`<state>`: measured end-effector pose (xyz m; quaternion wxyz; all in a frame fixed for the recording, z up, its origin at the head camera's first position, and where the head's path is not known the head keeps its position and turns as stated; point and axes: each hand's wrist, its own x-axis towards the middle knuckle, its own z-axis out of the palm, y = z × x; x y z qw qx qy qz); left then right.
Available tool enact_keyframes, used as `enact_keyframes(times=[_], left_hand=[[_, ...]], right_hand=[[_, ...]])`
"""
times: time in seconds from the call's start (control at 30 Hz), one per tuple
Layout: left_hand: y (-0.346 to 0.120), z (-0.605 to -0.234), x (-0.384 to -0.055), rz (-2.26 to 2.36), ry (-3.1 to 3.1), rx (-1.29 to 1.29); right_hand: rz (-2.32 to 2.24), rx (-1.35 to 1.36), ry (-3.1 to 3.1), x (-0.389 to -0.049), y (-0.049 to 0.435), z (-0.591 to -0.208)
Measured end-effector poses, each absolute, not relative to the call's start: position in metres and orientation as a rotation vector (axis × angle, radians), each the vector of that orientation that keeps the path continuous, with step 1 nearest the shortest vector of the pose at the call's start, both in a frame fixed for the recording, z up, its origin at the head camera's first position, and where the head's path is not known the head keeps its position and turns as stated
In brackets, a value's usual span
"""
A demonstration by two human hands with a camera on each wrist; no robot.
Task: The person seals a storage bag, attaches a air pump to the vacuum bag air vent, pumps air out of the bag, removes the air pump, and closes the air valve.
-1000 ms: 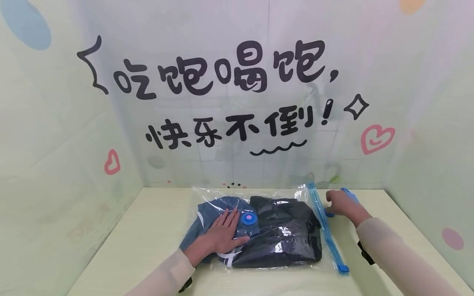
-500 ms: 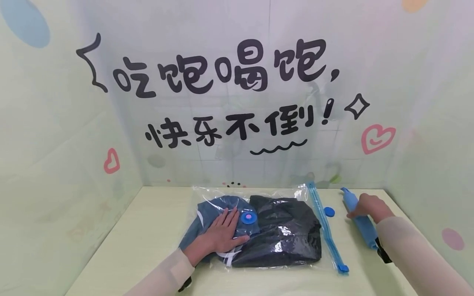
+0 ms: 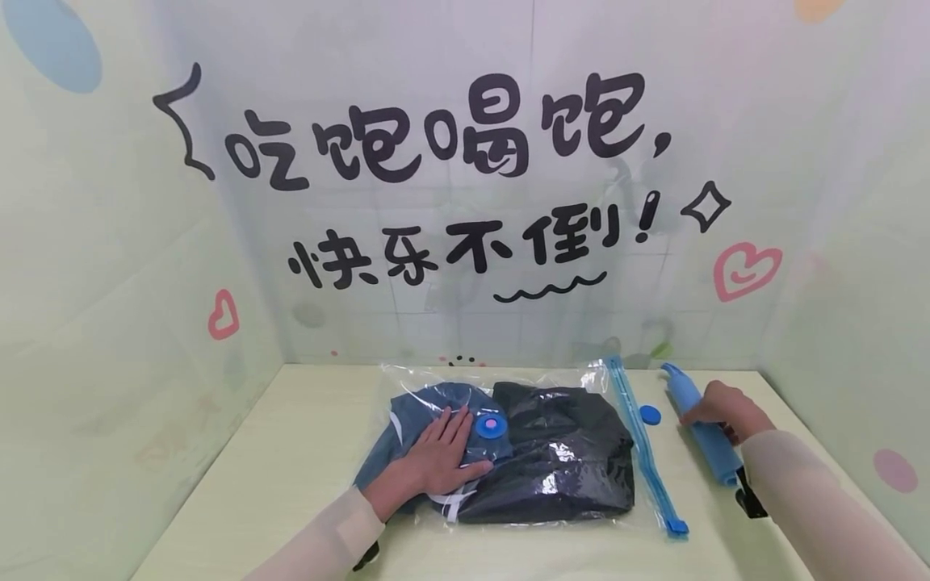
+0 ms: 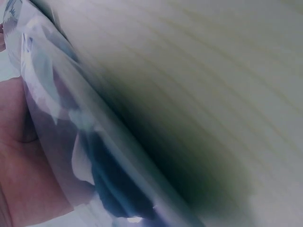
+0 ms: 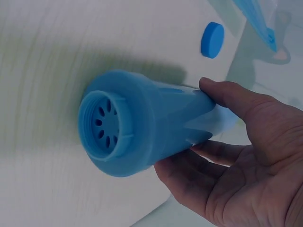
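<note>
A transparent vacuum storage bag [image 3: 563,452] lies flat with folded blue clothing [image 3: 443,401] and black clothing inside. On its top sits a round blue valve [image 3: 491,425] with a pink centre. My left hand [image 3: 439,458] rests on the bag over the blue clothing, fingers straight, just left of the valve. My right hand [image 3: 730,411] grips a blue hand pump [image 3: 710,448] at the right. In the right wrist view the thumb and fingers wrap the pump body [image 5: 170,118], and its threaded, slotted end faces the camera.
A loose blue cap [image 3: 650,415] lies between the bag's blue zip strip [image 3: 649,464] and the pump. A blue slider [image 3: 677,528] sits at the strip's near end. Printed curtain walls [image 3: 465,323] close off the pale table [image 3: 254,468] at the back and sides.
My right hand has moved right from beside the blue cap to the hand pump and taken hold of it. The pump's far end has shifted slightly left. My left hand stays on the bag.
</note>
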<state>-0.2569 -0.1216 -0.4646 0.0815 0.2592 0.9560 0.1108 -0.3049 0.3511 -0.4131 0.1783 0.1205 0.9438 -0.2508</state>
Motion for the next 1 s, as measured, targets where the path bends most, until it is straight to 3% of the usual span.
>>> enact_keyframes(times=[0.5,1.0], left_hand=[[-0.122,-0.467,-0.26,0.297,2.861,0.769],[-0.121,-0.469,-0.26,0.282,2.871,0.75]], right_hand=[[-1.094,0.052,2.712,-0.313,0.303,-0.352],[-1.575,-0.461,2.756,-0.325,0.207,-0.364]])
